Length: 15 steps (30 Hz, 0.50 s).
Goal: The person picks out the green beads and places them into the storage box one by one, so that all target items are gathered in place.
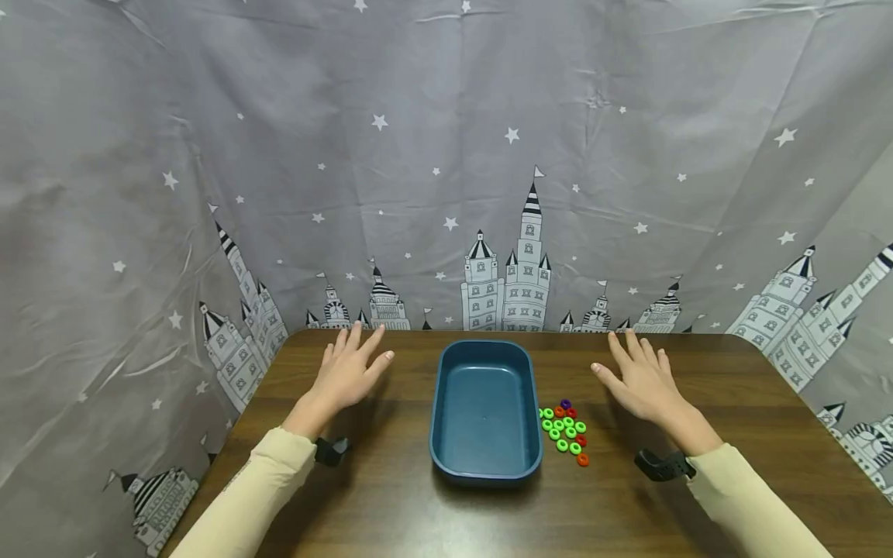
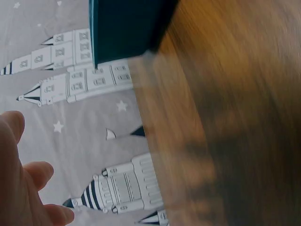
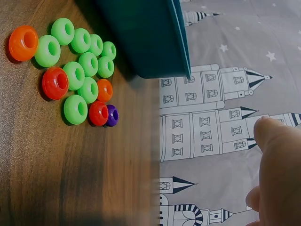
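Note:
A blue rectangular bin (image 1: 484,466) stands in the middle of the wooden table, with bare floor showing inside it. Close against its right side lies a loose group of ring-shaped beads (image 1: 568,422), mostly green, with a few red, orange and purple ones. The right wrist view shows the beads near, among them a purple bead (image 3: 112,116) and an orange bead (image 3: 23,43). My left hand (image 1: 346,372) hovers left of the bin, fingers spread, holding nothing. To the right of the beads my right hand (image 1: 642,381) hovers likewise, fingers spread and touching nothing.
The brown wooden table (image 1: 391,496) extends on both sides of the bin. Behind it hangs a grey curtain (image 1: 418,155) printed with stars and castles, meeting the table's back edge. Dark bands (image 1: 664,465) sit on both wrists, below pale yellow sleeves (image 1: 254,484).

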Available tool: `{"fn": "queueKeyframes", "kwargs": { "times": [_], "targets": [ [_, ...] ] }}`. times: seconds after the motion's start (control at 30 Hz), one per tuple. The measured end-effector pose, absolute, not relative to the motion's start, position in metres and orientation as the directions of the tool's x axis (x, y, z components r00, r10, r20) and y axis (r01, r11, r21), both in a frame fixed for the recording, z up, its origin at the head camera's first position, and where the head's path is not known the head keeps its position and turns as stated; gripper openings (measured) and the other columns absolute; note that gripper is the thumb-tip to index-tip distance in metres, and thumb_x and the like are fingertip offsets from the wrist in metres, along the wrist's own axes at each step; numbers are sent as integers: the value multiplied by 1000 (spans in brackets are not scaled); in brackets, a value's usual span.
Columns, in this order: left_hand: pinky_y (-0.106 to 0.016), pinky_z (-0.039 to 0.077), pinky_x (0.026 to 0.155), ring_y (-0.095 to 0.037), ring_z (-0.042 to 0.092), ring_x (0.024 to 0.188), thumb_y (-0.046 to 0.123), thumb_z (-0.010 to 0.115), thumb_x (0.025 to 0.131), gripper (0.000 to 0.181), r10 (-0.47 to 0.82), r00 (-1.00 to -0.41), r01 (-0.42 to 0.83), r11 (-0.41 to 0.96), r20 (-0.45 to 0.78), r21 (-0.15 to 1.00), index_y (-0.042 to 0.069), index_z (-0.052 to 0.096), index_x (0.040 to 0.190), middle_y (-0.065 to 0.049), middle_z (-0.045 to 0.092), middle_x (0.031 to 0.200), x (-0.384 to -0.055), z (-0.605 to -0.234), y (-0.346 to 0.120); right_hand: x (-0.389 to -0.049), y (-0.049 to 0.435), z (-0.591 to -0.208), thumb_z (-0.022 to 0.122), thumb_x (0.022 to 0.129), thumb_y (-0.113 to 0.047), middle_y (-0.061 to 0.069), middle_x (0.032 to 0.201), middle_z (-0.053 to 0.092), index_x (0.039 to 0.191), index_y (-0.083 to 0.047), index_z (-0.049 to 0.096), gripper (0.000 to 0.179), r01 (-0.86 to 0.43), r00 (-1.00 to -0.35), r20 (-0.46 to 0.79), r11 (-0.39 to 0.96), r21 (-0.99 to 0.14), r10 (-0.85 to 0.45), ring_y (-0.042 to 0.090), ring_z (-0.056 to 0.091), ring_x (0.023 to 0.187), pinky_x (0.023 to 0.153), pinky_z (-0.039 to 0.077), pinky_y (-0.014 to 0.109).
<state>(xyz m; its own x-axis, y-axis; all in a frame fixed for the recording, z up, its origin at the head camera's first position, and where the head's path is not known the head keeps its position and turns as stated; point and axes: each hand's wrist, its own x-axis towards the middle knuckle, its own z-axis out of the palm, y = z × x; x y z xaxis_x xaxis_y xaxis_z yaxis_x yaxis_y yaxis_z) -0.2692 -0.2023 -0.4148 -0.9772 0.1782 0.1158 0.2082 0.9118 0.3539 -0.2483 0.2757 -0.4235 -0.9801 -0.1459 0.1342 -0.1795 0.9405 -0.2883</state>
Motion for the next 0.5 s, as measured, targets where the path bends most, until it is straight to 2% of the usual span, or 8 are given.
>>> {"fn": "queueKeyframes", "kwargs": {
  "times": [0.3,0.5],
  "targets": [
    [-75,15,118,-57,15,152,43,39,108,61,214,-970,243,860,114,449,14,31,161,-32,17,165,-256,-428,-185,-249,277,-428,41,105,-53,38,163,15,159,2,26,79,-183,-979,139,938,-293,-148,64,17,147,115,8,77],
    [-74,17,118,-55,17,152,40,44,107,60,231,-966,257,820,116,511,15,33,160,-31,19,166,-246,-440,-170,-249,276,-430,40,105,-53,38,163,15,159,2,26,79,-178,-981,130,937,-300,-144,64,18,146,115,9,77]
  ]
}}
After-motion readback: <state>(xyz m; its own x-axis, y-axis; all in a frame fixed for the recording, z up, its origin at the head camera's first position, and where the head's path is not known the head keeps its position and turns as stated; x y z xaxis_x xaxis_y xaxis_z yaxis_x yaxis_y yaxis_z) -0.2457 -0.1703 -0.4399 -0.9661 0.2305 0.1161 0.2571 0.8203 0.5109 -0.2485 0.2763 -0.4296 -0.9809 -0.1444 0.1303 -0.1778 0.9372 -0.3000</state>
